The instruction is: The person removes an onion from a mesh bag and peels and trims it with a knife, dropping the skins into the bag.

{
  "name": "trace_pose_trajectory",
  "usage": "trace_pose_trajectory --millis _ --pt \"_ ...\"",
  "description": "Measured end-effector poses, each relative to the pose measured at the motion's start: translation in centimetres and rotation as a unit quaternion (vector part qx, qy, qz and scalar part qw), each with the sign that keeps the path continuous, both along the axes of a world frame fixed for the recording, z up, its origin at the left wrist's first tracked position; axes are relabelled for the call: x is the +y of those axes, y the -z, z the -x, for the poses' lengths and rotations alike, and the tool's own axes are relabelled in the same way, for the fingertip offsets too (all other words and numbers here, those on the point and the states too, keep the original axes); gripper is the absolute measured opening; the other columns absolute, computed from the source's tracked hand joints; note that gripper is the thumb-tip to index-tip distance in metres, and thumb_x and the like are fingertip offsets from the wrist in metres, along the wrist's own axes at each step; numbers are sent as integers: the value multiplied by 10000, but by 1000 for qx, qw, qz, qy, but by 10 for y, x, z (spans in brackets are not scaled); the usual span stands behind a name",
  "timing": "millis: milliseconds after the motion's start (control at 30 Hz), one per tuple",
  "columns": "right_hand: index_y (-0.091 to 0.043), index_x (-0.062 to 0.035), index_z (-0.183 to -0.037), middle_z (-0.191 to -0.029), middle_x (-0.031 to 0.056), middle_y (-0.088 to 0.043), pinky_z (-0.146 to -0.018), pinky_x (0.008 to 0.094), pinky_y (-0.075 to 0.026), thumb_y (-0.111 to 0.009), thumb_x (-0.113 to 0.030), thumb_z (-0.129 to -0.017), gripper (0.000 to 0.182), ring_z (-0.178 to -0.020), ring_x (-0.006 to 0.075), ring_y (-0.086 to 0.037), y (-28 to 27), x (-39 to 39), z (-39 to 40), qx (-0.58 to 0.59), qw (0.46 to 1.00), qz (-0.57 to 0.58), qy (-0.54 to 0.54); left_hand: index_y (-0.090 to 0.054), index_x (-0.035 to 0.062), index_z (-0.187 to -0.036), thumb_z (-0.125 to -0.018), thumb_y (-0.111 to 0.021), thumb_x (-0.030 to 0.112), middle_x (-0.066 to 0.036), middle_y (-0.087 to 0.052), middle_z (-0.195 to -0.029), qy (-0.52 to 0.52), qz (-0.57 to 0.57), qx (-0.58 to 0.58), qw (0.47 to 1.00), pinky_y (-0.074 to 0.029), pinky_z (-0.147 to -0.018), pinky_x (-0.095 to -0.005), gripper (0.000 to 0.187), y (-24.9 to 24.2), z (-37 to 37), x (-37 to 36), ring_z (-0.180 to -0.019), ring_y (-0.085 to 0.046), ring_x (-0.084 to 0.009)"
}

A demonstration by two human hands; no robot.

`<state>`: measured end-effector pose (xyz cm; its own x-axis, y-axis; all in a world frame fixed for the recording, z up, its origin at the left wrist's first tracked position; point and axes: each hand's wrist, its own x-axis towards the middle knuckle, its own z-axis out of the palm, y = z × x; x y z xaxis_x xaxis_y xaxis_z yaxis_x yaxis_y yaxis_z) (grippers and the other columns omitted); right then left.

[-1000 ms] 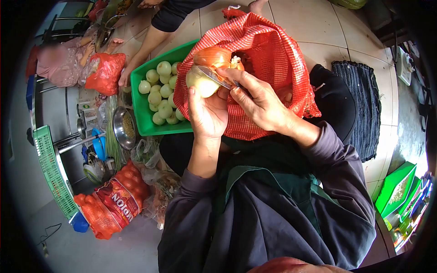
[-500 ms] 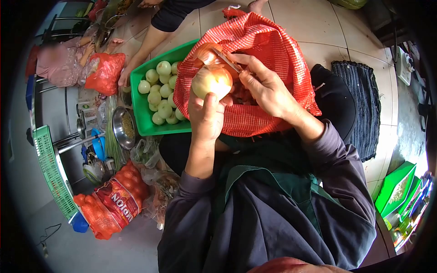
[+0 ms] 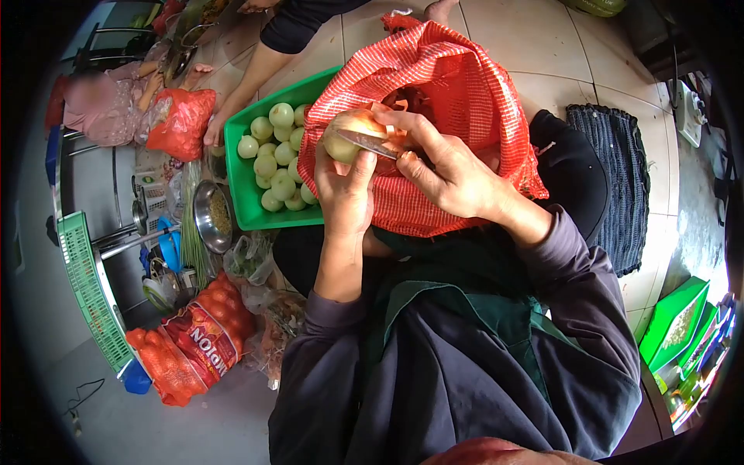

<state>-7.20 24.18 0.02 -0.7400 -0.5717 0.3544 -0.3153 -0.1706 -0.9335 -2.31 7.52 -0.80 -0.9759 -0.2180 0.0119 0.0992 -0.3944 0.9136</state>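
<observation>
My left hand (image 3: 345, 192) is wrapped round a partly peeled onion (image 3: 341, 138), pale on one side with some brown skin left at the top. My right hand (image 3: 453, 174) grips a small knife (image 3: 370, 143), its blade lying across the face of the onion. Some loose brown skin shows near the right fingers. Beneath both hands an orange-red mesh sack (image 3: 496, 101) gapes wide, with onion skins (image 3: 411, 101) inside. To the left, peeled onions (image 3: 280, 186) lie in a green tray (image 3: 242, 211); the sack's edge overlaps its right side.
A full mesh bag of onions (image 3: 198, 341) rests at lower left, near a steel bowl (image 3: 213, 217) and plastic bags (image 3: 267, 310). Another person (image 3: 108, 108) sits at upper left beside a red bag (image 3: 180, 128). A dark woven mat (image 3: 612, 186) lies to the right.
The onion has turned and tilted in my left hand. The knife has come down from the loose skin above the onion onto its face, and the lifted flap of skin has dropped away.
</observation>
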Motion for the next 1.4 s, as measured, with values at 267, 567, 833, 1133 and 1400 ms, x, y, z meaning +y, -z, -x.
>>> trace_pose_trajectory --millis 267,567,833,1133,1400 --pt "-464 -3 -1307 -1222 197 -581 -896 387 -518 -492 -15 -920 388 -1049 363 -609 8 -3 2 99 993 -15 68 -451 21 -1243 -828 -732 82 -75 -547 -1186 -51 54 3 997 -452 -961 -319 505 -3 2 8 -1085 -546 -161" --pt "-449 -13 -1337 -1241 152 -576 -882 327 -507 -435 -52 -981 359 -1024 220 -619 4 -2 3 -45 998 -2 45 -430 28 -1277 -835 -704 226 -98 -543 -1179 -18 53 4 998 -543 -847 -352 557 -1 0 2 -1071 -572 -210" --pt "-443 -117 -1371 -939 83 -646 -721 279 -517 -450 -163 -993 381 -806 136 -636 3 13 20 -252 961 -116 16 -319 31 -1393 -846 -619 292 -156 -505 -1294 77 -117 47 989 -570 -770 -362 676 -4 -6 -10 -1110 -585 -294" --pt "-417 -9 -1199 -848 100 -598 -730 299 -492 -493 -170 -986 278 -763 138 -596 -6 13 13 -283 959 1 -14 -319 58 -1410 -845 -627 256 -139 -501 -1306 59 -152 13 987 -545 -793 -348 673 2 -3 -17 -1129 -571 -275" --pt "-427 -45 -1038 -767 58 -586 -620 279 -466 -545 -152 -969 173 -674 118 -556 2 15 14 -170 984 -49 17 -282 78 -1386 -742 -760 -14 -109 -470 -1285 -44 108 74 990 -491 -937 -320 808 -4 3 -13 -1147 -524 -195"
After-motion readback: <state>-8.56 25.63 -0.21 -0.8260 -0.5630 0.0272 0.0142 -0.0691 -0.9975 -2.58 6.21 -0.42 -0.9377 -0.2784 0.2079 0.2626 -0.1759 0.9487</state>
